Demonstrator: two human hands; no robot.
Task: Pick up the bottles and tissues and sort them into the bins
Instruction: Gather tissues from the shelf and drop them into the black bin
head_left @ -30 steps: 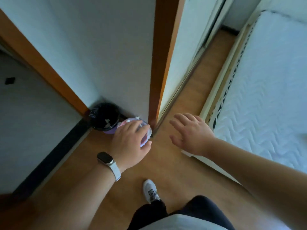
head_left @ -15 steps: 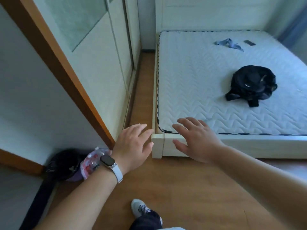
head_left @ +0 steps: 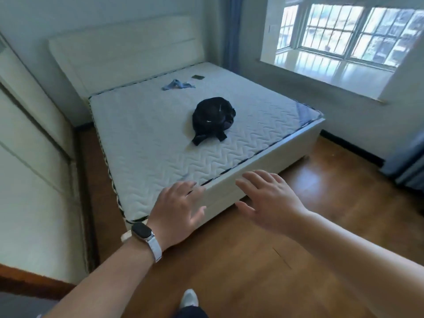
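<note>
**Both hands empty at the foot of the bed, nothing to sort within reach**

The left hand (head_left: 176, 210), a watch (head_left: 142, 234) on its wrist, and the right hand (head_left: 270, 203) hang side by side over the near corner of the bed (head_left: 149, 145). Their fingers are spread and loose, gripping nothing. No bottle and no bin shows from here.

A black bundle (head_left: 213, 117) sits about mid-mattress. A crumpled blue piece (head_left: 177, 84) lies well beyond it near the head edge, with a small dark flat thing (head_left: 198, 77) just beside it. Whether the blue piece is a tissue or a rag I cannot tell.

If it is a tissue, it should weigh next to nothing, crush at a touch and tear if dragged. A light pinch of 2 or 3 fingertips at its bunched middle looks best. A bottle, once found, would likely be light, smooth and apt to roll, so 1 hand wrapped round its body should serve better than taking the cap.

The blue piece lies far from both hands, so a lean across the mattress seems needed.
</note>
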